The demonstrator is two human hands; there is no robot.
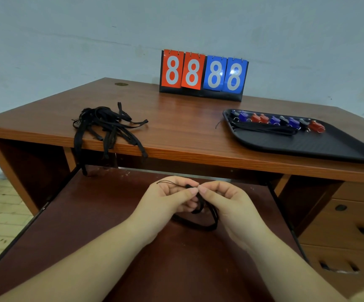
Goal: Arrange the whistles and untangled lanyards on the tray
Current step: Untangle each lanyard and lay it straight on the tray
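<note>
Black and thin, one lanyard (195, 216) hangs between two hands over the pull-out shelf (89, 225) below the desk top. Its top end sits up at the fingertips, and a thin little cord sticks out to the left from there. The rest drops down and bends into a loop that lies on the shelf, running mostly left to right.

Up on the brown desk (176, 127), a messy pile of lanyards (109, 125) sits on the left, and some straps hang over the front edge. On the right is a black tray (307, 147). A row of red, blue and black whistles (277, 121) lines its far side, with straight lanyards (266, 128) laid just in front of them. A score board (204, 75) showing four eights stands at the back.

The left hand (172, 197) pinches the lanyard's top end with thumb and finger. The right hand (224, 201) pinches it too, right beside the left. Both hands have curled fingers, and their tips almost touch.
</note>
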